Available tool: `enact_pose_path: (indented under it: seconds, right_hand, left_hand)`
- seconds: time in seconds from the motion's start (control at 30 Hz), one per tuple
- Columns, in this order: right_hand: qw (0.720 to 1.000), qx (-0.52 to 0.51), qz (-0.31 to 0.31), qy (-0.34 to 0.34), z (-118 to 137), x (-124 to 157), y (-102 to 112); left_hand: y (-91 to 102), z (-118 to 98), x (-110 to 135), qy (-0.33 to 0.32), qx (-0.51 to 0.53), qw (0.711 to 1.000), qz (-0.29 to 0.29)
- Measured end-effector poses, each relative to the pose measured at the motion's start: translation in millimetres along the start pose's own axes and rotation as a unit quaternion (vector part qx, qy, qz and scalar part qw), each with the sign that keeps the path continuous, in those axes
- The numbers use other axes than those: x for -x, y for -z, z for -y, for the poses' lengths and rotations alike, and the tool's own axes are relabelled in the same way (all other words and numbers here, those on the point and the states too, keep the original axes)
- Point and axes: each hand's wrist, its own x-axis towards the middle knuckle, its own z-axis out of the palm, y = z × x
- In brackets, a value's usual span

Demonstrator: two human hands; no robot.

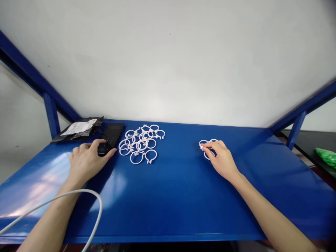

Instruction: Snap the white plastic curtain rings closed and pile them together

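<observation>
My left hand lies at the near end of a flat black item that looks like a handheld device. Its thumb and index finger are spread apart around a dark corner with a small round mark; the other fingers are curled and partly hidden. To the right of this hand, a loose heap of white plastic rings with small clip ends lies on the blue table. Farther right, my right hand pinches a white ring by its clip end, among a few similar rings partly covered by the fingers.
A black plastic bag with a white label rests at the back left. A white cable loops over my left forearm. Blue metal braces rise at both sides before a pale wall. Something bright green shows far right.
</observation>
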Motion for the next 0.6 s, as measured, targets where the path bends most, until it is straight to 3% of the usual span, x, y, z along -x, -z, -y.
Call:
enact_pose_path:
  seconds: [0.6]
  right_hand:
    - [1.000,-0.012,0.004,0.001,-1.2,1.5,-0.4]
  left_hand:
    - [-1.0,-2.0,2.0,0.011,0.022,1.000,-0.012]
